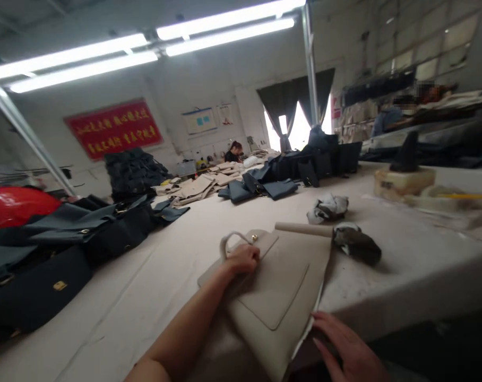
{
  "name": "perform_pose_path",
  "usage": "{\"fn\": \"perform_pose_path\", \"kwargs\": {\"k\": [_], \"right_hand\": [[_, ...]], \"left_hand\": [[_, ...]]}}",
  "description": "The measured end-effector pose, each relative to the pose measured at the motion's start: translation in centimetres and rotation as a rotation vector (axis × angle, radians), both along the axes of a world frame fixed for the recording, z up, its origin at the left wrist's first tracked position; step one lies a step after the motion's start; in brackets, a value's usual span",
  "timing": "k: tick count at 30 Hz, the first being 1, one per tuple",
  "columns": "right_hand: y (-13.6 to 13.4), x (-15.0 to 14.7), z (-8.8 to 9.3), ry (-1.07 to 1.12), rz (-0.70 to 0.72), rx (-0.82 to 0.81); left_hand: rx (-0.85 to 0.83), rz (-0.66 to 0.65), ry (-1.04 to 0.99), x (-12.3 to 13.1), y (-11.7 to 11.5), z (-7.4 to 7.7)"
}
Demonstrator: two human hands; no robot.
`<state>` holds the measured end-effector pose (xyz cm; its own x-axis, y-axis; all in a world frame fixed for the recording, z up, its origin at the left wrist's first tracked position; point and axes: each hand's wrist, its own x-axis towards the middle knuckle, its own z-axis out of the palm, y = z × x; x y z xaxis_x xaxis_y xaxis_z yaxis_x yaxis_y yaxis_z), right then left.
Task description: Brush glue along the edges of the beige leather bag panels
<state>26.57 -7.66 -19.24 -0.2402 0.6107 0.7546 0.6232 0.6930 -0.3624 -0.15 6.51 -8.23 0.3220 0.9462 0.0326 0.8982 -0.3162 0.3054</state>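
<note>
A beige handbag [283, 297] with a curved handle, a stitched pocket outline and a small gold clasp lies tilted across the near edge of the table. My left hand [244, 259] is closed in a fist on its upper part, beside the handle; the fingertips are hidden. Along the right side of the bag, my right hand [346, 345] has its fingertips at the pale open edge and appears to grip it. Touching the bag's far right corner is a dark wrapped bundle [358, 244]. A crumpled grey-white bundle [327, 208] lies just beyond.
Dark blue bags [37, 281] line the left side, near a red shiny object [18, 207]. More dark bags [320, 159] and beige pieces [201, 185] stand farther back. At right is a yellowish container [404, 183] with a dark cone-shaped top. A person [233, 153] sits behind.
</note>
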Motion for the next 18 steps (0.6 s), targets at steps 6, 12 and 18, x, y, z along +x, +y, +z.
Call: {"fn": "perform_pose_path", "kwargs": {"k": [6, 12, 18], "right_hand": [[-1.4, -1.1, 1.5, -0.020, -0.110, -0.018], [-0.6, -2.3, 1.7, -0.036, -0.128, 0.042], [-0.2, -2.9, 3.0, -0.083, -0.028, 0.008]], "left_hand": [[0.024, 0.081, -0.530, -1.2, 1.0, -0.1], [0.067, 0.182, -0.909, -0.8, 0.3, 0.1], [0.150, 0.269, -1.217, -1.7, 1.2, 1.7]]}}
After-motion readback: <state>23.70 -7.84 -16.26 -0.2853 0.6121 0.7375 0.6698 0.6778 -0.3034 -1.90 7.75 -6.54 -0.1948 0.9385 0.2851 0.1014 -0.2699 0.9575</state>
